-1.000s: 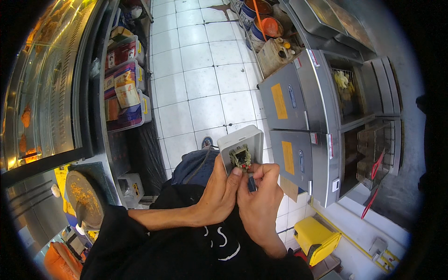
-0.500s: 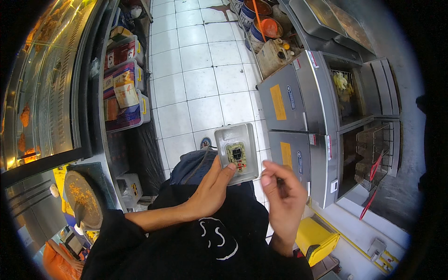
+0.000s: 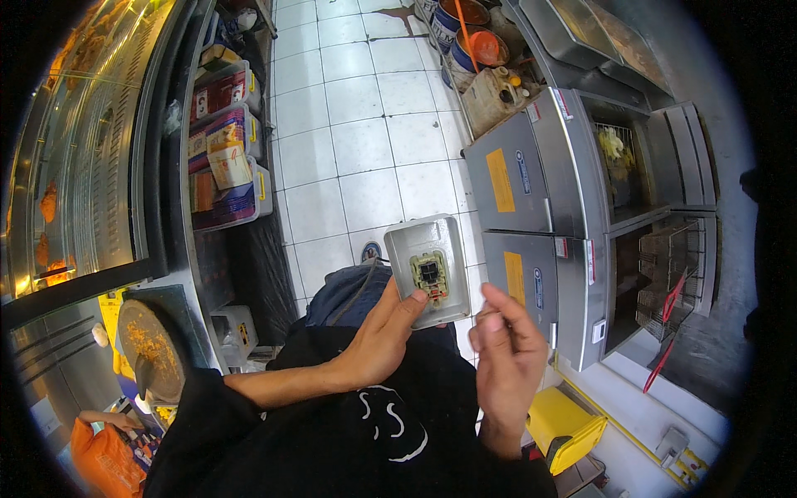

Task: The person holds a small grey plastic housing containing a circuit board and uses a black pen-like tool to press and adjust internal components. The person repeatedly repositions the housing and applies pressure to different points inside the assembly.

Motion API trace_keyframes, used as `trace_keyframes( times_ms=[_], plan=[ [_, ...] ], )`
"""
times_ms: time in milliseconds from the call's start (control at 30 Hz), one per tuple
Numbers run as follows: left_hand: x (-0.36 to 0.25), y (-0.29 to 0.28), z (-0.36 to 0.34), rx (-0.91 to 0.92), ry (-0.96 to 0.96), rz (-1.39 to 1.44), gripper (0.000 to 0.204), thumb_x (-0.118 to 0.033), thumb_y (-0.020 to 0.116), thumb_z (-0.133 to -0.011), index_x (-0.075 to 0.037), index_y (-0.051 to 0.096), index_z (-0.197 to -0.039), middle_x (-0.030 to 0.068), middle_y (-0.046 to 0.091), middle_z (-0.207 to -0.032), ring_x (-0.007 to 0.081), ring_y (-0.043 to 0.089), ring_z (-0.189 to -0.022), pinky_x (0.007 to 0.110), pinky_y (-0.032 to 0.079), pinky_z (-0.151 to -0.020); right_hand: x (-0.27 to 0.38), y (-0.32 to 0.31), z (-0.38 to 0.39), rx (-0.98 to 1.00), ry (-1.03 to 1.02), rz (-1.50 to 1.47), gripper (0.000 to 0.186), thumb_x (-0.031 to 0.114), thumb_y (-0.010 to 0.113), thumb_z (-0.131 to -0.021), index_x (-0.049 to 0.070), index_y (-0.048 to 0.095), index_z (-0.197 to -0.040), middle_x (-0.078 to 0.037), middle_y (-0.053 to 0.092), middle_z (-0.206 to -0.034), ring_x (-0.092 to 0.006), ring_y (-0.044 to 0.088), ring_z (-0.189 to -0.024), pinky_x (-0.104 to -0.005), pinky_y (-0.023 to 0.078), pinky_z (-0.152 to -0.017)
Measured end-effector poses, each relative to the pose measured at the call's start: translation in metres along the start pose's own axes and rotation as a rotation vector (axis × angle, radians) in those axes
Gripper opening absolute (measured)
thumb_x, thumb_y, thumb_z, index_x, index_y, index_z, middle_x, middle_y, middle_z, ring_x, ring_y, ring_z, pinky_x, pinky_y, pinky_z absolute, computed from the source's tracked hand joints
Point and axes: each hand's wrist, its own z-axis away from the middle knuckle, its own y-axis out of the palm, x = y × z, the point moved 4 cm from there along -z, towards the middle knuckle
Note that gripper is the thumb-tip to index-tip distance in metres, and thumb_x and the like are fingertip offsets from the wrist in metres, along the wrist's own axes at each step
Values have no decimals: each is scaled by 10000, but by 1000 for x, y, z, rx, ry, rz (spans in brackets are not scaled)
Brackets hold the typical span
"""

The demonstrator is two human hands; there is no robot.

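Note:
A shallow grey rectangular box, open at the top, is gripped at its lower left side by my left hand, with the fingers underneath and the thumb over the rim. In its middle sits a small pale-green electrical part with a black square centre and reddish bits at its lower end. My left thumb rests on that lower end. Just right of the box, apart from it, my right hand is raised with thumb and fingers drawn together. Whatever they pinch, if anything, is too small to make out.
Grey fryer cabinets with wire baskets line the right. On the left are a lit food display and plastic bins of packets. A yellow bucket stands lower right; a person in orange is lower left.
The box has shifted slightly right in my left hand's grip. My right hand has drawn a little away from its corner, and its fingers have curled in more.

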Motion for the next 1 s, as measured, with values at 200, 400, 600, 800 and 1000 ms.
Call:
trace_keyframes(
  times_ms=[200, 400, 600, 800, 1000],
  plan=[
    [-9, 2, 6, -26, 85, -204, 463, -248, 360, -1062, 24, 293, -1430, 173, 483, -1317, 219, 448, -1239, 351, 329, -1073, -6, -13, -4, 10, 30, -267, 248, 94, 605, -970, -57, 610, -1167, -60, 583, -835, -100, 498, -716, -232, 418, -646],
    [-23, 8, 10, -23, 121, -377, 412, -240, 363, -1063, 21, 345, -1381, 181, 509, -1261, 220, 480, -1187, 359, 364, -1035, 16, -4, -3, 76, -273, 633, 131, 5, 682, -875, 12, 678, -1006, -131, 673, -901, -191, 662, -793, -279, 513, -669],
    [-28, 12, 11, -14, 179, -383, 322, -210, 388, -1059, 28, 402, -1276, 162, 524, -1135, 213, 508, -1079, 367, 410, -963, 23, 10, -6, 231, -347, 817, 223, -12, 711, -833, 2, 605, -1028, -155, 671, -904, -297, 676, -791, -355, 541, -672],
    [-25, 12, 10, -15, 265, -472, 243, -156, 425, -1040, 35, 429, -1189, 171, 491, -1060, 242, 508, -1009, 367, 411, -919, 18, 18, -6, 268, -360, 829, 321, -49, 701, -815, -21, 508, -1070, -183, 659, -882, -343, 674, -792, -395, 542, -663],
    [-22, 9, 10, -25, 257, -514, 204, -137, 453, -1023, 44, 416, -1110, 191, 450, -989, 290, 491, -919, 395, 408, -849, 18, 20, -7, 262, -298, 851, 321, -61, 677, -814, -21, 494, -1074, -200, 647, -870, -366, 674, -796, -412, 542, -662]
  ],
)
